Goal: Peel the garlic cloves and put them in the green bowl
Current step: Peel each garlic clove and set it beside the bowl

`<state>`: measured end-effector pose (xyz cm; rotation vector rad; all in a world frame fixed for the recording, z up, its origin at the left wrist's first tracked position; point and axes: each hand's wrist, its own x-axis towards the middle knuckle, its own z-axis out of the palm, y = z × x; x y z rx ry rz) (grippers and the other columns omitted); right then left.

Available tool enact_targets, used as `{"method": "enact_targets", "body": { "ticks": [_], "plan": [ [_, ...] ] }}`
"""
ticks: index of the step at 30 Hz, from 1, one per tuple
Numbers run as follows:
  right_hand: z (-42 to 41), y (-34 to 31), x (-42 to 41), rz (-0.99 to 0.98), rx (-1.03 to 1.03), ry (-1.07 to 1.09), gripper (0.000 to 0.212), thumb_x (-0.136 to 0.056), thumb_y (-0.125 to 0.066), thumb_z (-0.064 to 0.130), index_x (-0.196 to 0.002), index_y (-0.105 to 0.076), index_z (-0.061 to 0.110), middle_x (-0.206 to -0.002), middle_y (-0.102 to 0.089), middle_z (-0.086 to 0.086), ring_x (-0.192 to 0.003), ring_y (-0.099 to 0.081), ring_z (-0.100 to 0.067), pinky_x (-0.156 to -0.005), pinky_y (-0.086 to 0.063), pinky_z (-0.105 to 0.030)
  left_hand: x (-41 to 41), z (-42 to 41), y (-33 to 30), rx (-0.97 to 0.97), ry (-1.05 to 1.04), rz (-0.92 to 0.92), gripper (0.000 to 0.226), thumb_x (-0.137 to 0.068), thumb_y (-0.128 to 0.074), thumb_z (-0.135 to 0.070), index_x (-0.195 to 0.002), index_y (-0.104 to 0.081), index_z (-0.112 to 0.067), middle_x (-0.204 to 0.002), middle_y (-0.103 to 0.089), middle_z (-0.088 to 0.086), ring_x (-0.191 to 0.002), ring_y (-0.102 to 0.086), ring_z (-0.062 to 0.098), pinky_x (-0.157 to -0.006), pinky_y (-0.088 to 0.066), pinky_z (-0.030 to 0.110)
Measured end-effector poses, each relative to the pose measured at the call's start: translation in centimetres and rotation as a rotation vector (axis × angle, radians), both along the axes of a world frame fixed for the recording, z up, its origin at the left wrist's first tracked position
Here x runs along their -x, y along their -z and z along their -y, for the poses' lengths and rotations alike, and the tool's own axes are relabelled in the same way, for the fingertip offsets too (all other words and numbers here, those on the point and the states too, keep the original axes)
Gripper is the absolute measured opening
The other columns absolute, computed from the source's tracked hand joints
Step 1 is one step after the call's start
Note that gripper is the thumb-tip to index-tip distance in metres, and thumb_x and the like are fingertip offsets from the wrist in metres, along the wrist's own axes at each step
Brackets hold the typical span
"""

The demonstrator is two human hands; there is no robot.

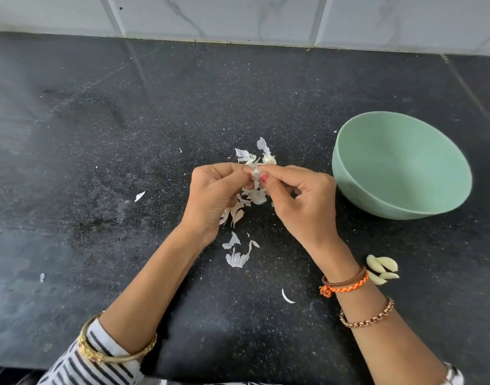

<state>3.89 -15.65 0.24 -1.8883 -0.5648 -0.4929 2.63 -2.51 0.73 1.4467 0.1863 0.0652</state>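
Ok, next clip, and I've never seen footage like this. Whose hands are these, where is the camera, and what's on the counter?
No machine here: a person wears a camera on the head, looking down at both hands. The left hand and right hand pinch a garlic clove between the fingertips, pulling at its papery skin. Loose peels lie scattered on the black counter. The green bowl stands to the right and looks empty. A few peeled cloves lie beside the right wrist.

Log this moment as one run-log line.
step: peeling | left hand + right hand: pinch garlic clove | green bowl: empty | peeled cloves: on counter
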Motion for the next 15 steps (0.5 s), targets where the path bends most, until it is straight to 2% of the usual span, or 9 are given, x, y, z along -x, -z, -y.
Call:
{"method": "enact_targets", "body": {
  "ticks": [3,5,8,11,12,14,15],
  "plan": [
    [0.0,-0.4,0.2,-0.035,-0.046,-0.017,0.017,-0.083,-0.062,0.002,-0.096,-0.072,0.007,-0.067,-0.066,0.005,-0.055,-0.057,-0.010,-0.047,-0.045,-0.019,0.0,0.1,0.1,0.050,-0.018,-0.006,0.014,-0.074,-0.064,-0.005,-0.060,-0.066,-0.008,-0.047,-0.051,-0.009,-0.043,-0.032,0.000,-0.039,-0.026,0.012],
    [0.0,-1.0,0.3,-0.241,-0.222,-0.062,0.017,-0.085,-0.062,0.003,-0.093,-0.071,0.013,-0.063,-0.066,0.007,-0.052,-0.057,-0.014,-0.046,-0.047,-0.027,0.1,0.2,-0.2,0.042,-0.036,0.010,0.018,-0.079,-0.064,-0.001,-0.062,-0.066,-0.008,-0.047,-0.053,-0.009,-0.041,-0.032,0.000,-0.039,-0.026,0.012],
    [0.0,-1.9,0.4,-0.600,-0.590,-0.100,0.022,-0.085,-0.059,0.001,-0.077,-0.072,0.017,-0.054,-0.062,0.004,-0.049,-0.051,-0.007,-0.047,-0.043,-0.017,-0.1,-0.3,-0.4,-0.028,-0.122,0.056,0.019,-0.069,-0.061,-0.010,-0.052,-0.065,-0.017,-0.047,-0.052,-0.007,-0.044,-0.030,0.005,-0.041,-0.023,0.014],
    [0.0,-2.0,0.3,-0.734,-0.670,-0.112,0.018,-0.086,-0.057,0.004,-0.079,-0.070,0.015,-0.055,-0.061,0.005,-0.050,-0.050,-0.004,-0.049,-0.042,-0.015,0.0,-0.7,-0.4,-0.224,-0.175,0.151,0.024,-0.070,-0.050,-0.012,-0.050,-0.049,0.003,-0.049,-0.042,0.011,-0.049,-0.029,0.012,-0.043,-0.023,0.016],
    [-0.1,-2.0,0.2,-0.783,-0.682,-0.118,0.017,-0.087,-0.056,0.004,-0.082,-0.069,0.013,-0.055,-0.061,0.005,-0.051,-0.051,-0.003,-0.050,-0.043,-0.015,0.1,-0.7,-0.3,-0.274,-0.154,0.193,0.028,-0.072,-0.048,-0.011,-0.047,-0.041,0.000,-0.048,-0.034,0.011,-0.049,-0.027,0.011,-0.043,-0.021,0.018],
    [-0.1,-1.8,0.1,-0.868,-0.699,-0.126,0.018,-0.088,-0.054,0.002,-0.084,-0.069,0.011,-0.055,-0.061,0.006,-0.052,-0.052,-0.003,-0.051,-0.044,-0.014,0.2,-0.6,0.0,-0.367,-0.089,0.265,0.039,-0.078,-0.053,-0.017,-0.045,-0.032,-0.012,-0.044,-0.027,-0.004,-0.045,-0.022,0.005,-0.043,-0.020,0.018],
    [-0.1,-1.8,0.1,-0.881,-0.681,-0.123,0.019,-0.088,-0.054,0.001,-0.085,-0.069,0.012,-0.057,-0.061,0.006,-0.054,-0.054,-0.002,-0.052,-0.045,-0.014,0.2,-0.5,0.3,-0.411,-0.061,0.283,0.041,-0.080,-0.058,-0.023,-0.046,-0.035,-0.016,-0.043,-0.029,-0.010,-0.044,-0.023,0.003,-0.043,-0.021,0.017]
  ]
}}
